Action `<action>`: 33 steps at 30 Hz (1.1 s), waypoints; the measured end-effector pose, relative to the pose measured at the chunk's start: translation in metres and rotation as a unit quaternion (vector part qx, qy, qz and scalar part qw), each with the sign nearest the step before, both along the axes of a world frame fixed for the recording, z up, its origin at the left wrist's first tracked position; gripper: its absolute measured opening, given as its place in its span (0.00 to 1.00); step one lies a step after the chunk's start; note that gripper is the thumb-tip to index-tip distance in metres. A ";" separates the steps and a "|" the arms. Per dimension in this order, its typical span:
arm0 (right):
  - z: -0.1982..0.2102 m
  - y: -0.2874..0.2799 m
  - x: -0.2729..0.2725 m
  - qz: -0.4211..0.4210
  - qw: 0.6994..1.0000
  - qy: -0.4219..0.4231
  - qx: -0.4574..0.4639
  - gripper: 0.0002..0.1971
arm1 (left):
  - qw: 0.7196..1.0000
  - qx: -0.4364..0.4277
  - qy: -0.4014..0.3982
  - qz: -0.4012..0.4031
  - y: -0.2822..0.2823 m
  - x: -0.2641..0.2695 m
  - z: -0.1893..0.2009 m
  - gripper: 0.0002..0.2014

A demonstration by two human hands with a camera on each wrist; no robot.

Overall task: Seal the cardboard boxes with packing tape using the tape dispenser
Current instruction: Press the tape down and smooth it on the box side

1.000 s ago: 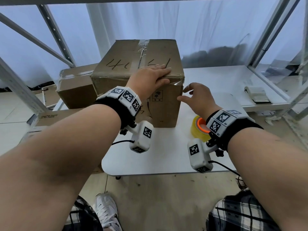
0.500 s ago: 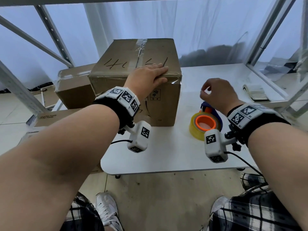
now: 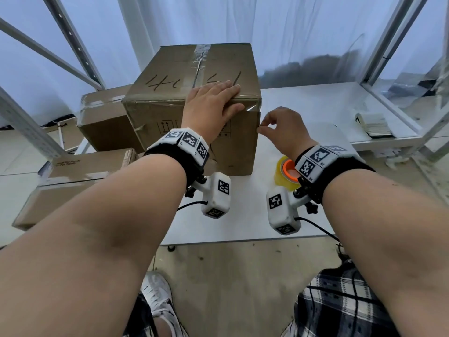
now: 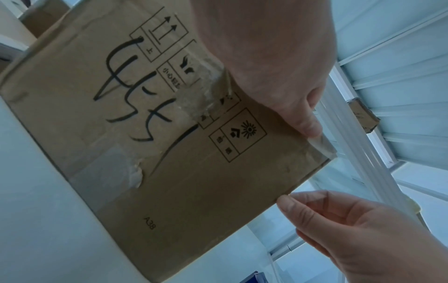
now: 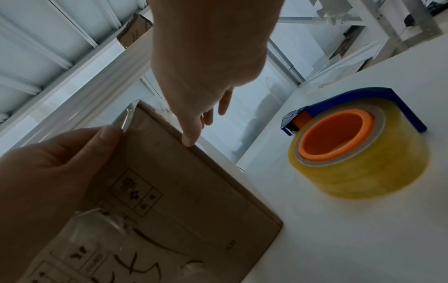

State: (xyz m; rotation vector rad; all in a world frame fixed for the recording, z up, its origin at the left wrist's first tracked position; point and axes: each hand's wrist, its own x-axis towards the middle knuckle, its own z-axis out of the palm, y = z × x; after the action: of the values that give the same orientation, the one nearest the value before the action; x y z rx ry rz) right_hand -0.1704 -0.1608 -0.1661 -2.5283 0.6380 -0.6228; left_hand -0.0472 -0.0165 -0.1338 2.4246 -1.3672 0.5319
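Currently a person stands at a white tabletop (image 3: 243, 222), smoothing down a strip of clear tape along the front top edge of a large cardboard box (image 3: 194, 98) that sits on it. Going from left to right: further boxes are stacked off to the left; then the left hand (image 3: 211, 105) lies flat on the box's front top edge, fingers straight and together, thumb pressing the tape end near the right corner. Next, the right hand (image 3: 281, 127) is beside the box's right front vertical edge, fingers loosely curled, one fingertip touching that edge; it holds nothing. Just right of the box, near the right wrist, the tape dispenser (image 5: 358, 145), blue-framed with a yellowish roll on an orange core, lies on the tabletop, touched by neither hand. Judging by this, the taping of this edge is at the pressing-down stage. The next move likely calls for rubbing the loose tape end around the corner, then picking up the dispenser for another seam or box.
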 end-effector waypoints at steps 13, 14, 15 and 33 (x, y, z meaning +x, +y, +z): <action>0.030 -0.025 -0.032 -0.081 0.951 0.099 -0.280 0.08 | 0.999 0.035 0.007 -0.036 -0.007 -0.001 0.012 0.25; 0.029 -0.025 -0.033 -0.080 0.949 0.101 -0.287 0.08 | 0.998 0.041 0.012 -0.041 -0.008 -0.001 0.015 0.25; 0.030 -0.024 -0.034 -0.079 0.948 0.099 -0.292 0.09 | 0.998 0.045 0.017 -0.042 -0.008 0.001 0.017 0.23; 0.031 -0.031 -0.060 -0.028 0.928 0.167 -0.332 0.17 | 0.984 0.147 -0.035 -0.093 -0.027 0.002 0.027 0.24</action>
State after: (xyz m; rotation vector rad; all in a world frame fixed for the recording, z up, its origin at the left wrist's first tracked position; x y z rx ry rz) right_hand -0.2305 -0.1923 -0.1348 -3.3098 0.7028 -0.4831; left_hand -0.0448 -0.0440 -0.1071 2.4818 -1.7940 0.3945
